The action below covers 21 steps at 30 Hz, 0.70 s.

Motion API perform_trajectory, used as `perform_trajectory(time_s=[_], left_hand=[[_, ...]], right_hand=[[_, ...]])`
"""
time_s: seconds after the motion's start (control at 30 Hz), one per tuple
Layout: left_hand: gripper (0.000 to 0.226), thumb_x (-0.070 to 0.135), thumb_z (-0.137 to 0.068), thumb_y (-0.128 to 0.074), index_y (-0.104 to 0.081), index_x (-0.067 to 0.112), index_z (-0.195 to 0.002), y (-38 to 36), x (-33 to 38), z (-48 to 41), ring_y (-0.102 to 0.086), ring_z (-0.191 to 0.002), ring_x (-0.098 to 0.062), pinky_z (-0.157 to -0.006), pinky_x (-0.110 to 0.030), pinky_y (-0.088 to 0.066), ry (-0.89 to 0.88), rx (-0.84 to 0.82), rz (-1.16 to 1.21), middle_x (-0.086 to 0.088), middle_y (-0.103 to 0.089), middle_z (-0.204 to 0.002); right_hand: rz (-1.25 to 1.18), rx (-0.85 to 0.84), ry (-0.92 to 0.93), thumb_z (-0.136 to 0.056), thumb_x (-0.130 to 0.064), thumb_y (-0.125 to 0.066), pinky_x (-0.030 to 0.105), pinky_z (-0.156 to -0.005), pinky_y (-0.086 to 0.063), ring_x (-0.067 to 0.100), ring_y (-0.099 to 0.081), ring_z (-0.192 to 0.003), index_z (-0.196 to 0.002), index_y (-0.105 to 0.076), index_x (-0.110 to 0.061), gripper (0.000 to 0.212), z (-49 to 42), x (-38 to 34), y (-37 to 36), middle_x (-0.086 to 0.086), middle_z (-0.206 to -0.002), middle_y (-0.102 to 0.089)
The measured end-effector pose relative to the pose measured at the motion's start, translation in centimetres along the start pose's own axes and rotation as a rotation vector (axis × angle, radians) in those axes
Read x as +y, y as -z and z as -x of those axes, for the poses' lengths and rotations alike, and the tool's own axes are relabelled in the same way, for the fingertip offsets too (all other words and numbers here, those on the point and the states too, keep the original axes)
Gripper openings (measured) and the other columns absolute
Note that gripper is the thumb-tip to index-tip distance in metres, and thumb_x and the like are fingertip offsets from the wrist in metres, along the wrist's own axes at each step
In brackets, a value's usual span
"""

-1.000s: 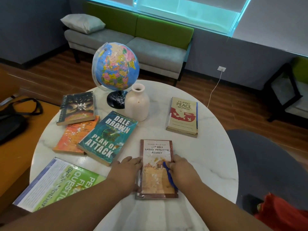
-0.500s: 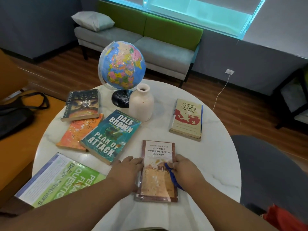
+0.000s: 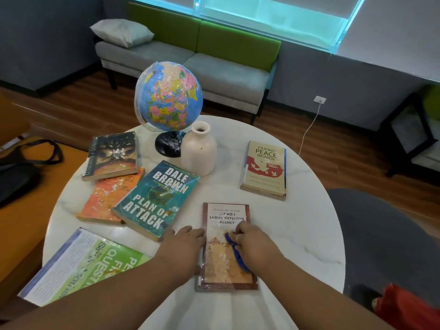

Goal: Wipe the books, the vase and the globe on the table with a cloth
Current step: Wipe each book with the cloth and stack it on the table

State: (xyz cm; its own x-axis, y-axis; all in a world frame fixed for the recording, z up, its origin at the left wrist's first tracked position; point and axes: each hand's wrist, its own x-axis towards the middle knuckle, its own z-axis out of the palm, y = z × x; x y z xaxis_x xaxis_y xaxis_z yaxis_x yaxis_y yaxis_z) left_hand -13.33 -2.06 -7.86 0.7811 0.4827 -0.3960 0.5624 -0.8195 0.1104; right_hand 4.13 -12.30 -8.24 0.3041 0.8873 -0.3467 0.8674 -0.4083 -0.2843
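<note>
A round white counter (image 3: pixel 297 222) stands in the room with many things on it. Near the front edge lies a brown book (image 3: pixel 223 270) with its cover facing up. The right hand (image 3: pixel 256 244) sits on the middle of this book. Its fingers (image 3: pixel 240 231) are curled round a blue cloth (image 3: pixel 234 250) and press it down on the cover. A bit of the cloth pokes out under the hand. The left hand (image 3: pixel 184 246) rests flat beside the book, and its fingers (image 3: pixel 197 232) lie straight and close together, touching the book's left edge. To the left lies a teal book (image 3: pixel 154 198), and it sits partly on top of an orange book (image 3: pixel 104 201). A dark book (image 3: pixel 112 153) lies behind them, with its near edge on the orange one. A big green and white book (image 3: pixel 83 265) hangs over the counter's front left edge. On the right side, well apart from the others, lies a cream and red book (image 3: pixel 265 170). At the back stands a globe (image 3: pixel 169 96) on a black foot. A white vase (image 3: pixel 198 151) stands upright just beside it, in front of the foot. Behind the counter is a grey and green sofa (image 3: pixel 214 67) with a pillow (image 3: pixel 121 32) on it.
</note>
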Motion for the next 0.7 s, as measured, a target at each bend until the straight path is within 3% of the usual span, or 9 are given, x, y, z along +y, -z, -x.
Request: perform_trajectory(time_s=[0.1,0.23,0.33,0.43,0.63,0.7], left_hand=[[0.079,0.051,-0.079,-0.067,-0.032,0.029,-0.146,-0.1,-0.1,-0.3,-0.029,-0.138,-0.017,-0.106,-0.049,-0.033,-0.006,-0.012,-0.021,0.011,-0.032,-0.15],[0.079,0.052,-0.079,-0.067,-0.034,0.026,-0.145,0.3,0.5,-0.5,-0.028,-0.139,-0.018,-0.108,-0.046,-0.03,0.016,-0.012,-0.022,0.008,-0.033,-0.151],[0.078,0.054,-0.078,-0.067,-0.036,0.025,-0.144,0.0,0.5,0.2,-0.03,-0.138,-0.018,-0.107,-0.044,-0.03,-0.023,0.005,-0.035,0.008,-0.033,-0.151],[0.077,0.054,-0.077,-0.069,-0.038,0.026,-0.142,0.6,0.7,0.0,-0.032,-0.136,-0.017,-0.106,-0.043,-0.032,-0.028,-0.003,-0.045,0.009,-0.035,-0.149],[0.076,0.048,-0.077,-0.071,-0.038,0.028,-0.142,0.8,0.7,-0.1,-0.03,-0.137,-0.016,-0.107,-0.042,-0.03,0.019,-0.015,-0.012,0.011,-0.037,-0.148],[0.079,0.043,-0.08,-0.071,-0.031,0.027,-0.147,0.8,1.0,-0.1,-0.021,-0.144,-0.017,-0.112,-0.044,-0.024,0.06,-0.038,0.012,0.011,-0.029,-0.154]], right_hand=[[-0.107,0.045,-0.021,-0.098,-0.022,-0.049,0.02,-0.064,-0.042,0.01,-0.054,-0.075,-0.1,-0.054,-0.012,0.011,0.9,0.1,-1.3,0.0,-0.094,-0.055],[-0.182,0.058,-0.116,-0.097,-0.031,-0.048,0.027,-0.074,-0.048,0.012,-0.057,-0.079,-0.09,-0.048,-0.021,0.012,1.5,1.1,-2.3,0.001,-0.099,-0.056],[-0.062,0.099,-0.096,-0.096,-0.03,-0.05,0.03,-0.069,-0.049,0.018,-0.063,-0.08,-0.088,-0.052,-0.024,0.009,3.3,0.1,-2.6,0.007,-0.097,-0.061],[-0.225,0.09,-0.202,-0.093,-0.031,-0.051,0.036,-0.074,-0.05,0.022,-0.062,-0.088,-0.095,-0.057,-0.029,0.007,3.2,0.4,-2.7,0.006,-0.106,-0.06],[-0.068,0.127,-0.112,-0.095,-0.039,-0.049,0.035,-0.066,-0.051,0.021,-0.06,-0.076,-0.08,-0.051,-0.03,0.018,1.2,1.8,-1.7,0.006,-0.095,-0.053],[-0.059,0.135,-0.099,-0.098,-0.037,-0.045,0.028,-0.063,-0.045,0.016,-0.056,-0.075,-0.087,-0.05,-0.033,0.013,-0.1,2.4,-0.3,0.003,-0.095,-0.049]])
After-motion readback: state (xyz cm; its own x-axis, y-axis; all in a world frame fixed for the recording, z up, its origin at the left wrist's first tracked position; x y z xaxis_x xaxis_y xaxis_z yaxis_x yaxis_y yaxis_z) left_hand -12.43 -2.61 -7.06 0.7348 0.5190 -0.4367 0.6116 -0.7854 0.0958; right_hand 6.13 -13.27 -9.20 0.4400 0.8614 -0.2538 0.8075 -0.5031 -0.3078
